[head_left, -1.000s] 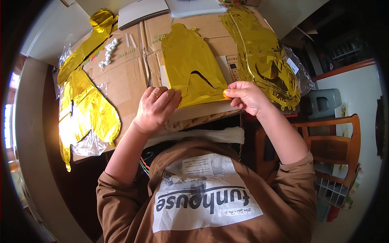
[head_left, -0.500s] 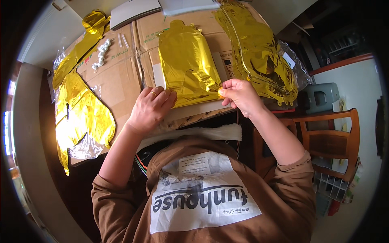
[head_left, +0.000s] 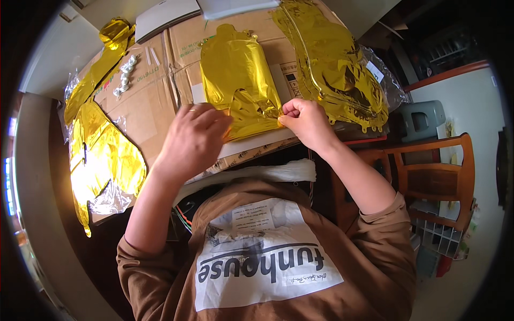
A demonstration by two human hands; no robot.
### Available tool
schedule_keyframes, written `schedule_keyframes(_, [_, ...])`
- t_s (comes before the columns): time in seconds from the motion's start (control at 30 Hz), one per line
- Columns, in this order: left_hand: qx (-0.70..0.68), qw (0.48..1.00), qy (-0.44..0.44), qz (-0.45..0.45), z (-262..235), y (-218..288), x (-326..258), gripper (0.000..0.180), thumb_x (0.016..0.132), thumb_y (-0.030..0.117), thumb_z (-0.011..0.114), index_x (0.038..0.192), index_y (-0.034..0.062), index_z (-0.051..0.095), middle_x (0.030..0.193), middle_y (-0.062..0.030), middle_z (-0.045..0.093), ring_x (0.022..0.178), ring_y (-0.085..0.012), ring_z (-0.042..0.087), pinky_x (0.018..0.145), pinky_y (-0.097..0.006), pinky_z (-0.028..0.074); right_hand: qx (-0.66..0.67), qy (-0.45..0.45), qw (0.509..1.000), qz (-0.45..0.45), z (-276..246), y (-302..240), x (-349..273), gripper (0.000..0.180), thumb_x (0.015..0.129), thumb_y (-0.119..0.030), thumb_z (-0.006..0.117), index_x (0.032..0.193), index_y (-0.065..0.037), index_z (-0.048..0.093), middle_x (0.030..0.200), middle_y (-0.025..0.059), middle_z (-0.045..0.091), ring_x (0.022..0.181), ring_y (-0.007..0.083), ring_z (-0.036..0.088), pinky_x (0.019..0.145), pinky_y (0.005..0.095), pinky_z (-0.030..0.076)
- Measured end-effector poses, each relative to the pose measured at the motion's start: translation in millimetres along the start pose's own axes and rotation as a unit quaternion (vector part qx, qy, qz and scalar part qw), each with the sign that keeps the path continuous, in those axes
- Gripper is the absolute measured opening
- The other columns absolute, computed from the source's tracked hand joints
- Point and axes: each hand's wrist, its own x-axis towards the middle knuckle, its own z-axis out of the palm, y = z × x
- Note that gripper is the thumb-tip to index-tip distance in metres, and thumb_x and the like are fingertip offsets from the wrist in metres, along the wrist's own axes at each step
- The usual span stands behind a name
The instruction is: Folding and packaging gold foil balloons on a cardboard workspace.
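A flat gold foil balloon (head_left: 233, 61) lies in front of me, its near part folded and creased. My right hand (head_left: 308, 123) pinches its near right corner between thumb and fingers. At the near left corner is my left hand (head_left: 195, 134), somewhat blurred, with a ring on one finger. Its fingers curl closed on the foil edge there, while the thumb is hidden. Under the near end of the balloon, a pale flat sheet (head_left: 251, 143) shows.
More gold foil balloons lie flat on the cardboard (head_left: 155, 101): one balloon (head_left: 337, 64) at right, another balloon (head_left: 107, 150) at left. A white knotted strand (head_left: 126, 75), a grey-white flat stack (head_left: 166, 20) and clear plastic wrap (head_left: 110, 200) are there too. A wooden chair (head_left: 433, 176) stands at right.
My left hand has lifted slightly and turned at the near left corner. My right hand still pinches the right corner. The whole view has shifted a little.
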Motion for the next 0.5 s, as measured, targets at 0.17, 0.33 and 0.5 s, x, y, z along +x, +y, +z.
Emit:
schedule_keyframes(0.17, [-0.097, 0.991, 0.054, 0.070, 49, 4, 36, 0.031, 0.083, 0.002, 0.071, 0.113, 0.0040, 0.070, 0.112, -0.0124, 0.069, 0.109, -0.0303, 0.065, 0.094, -0.043, 0.052, -0.037, 0.023, 0.999, -0.005, 1, -14, -6, 0.023, 0.082, -0.008, 0.078, 0.102, 0.000, 0.071, 0.081, 0.0090, 0.073, 0.074, 0.0170, 0.068, 0.070, 0.0316, 0.055])
schedule_keyframes(0.33, [-0.106, 0.988, 0.046, 0.099, 84, -5, 46, 0.032, 0.085, 0.010, 0.074, 0.116, 0.0047, 0.069, 0.120, -0.0129, 0.067, 0.116, -0.0323, 0.063, 0.099, -0.043, 0.051, -0.029, 0.061, 0.997, -0.023, 5, -10, -8, 0.044, 0.080, -0.010, 0.076, 0.121, -0.004, 0.063, 0.084, 0.0106, 0.073, 0.076, 0.0283, 0.071, 0.072, 0.0388, 0.055])
schedule_keyframes(0.5, [-0.116, 0.988, 0.015, 0.097, 88, -10, 44, 0.033, 0.086, 0.011, 0.074, 0.118, 0.0054, 0.069, 0.125, -0.0125, 0.065, 0.123, -0.0327, 0.060, 0.105, -0.044, 0.049, -0.090, 0.131, 0.978, -0.134, 13, -4, -18, 0.028, 0.083, -0.007, 0.073, 0.108, -0.007, 0.060, 0.081, 0.0084, 0.065, 0.070, 0.0297, 0.066, 0.066, 0.0430, 0.053])
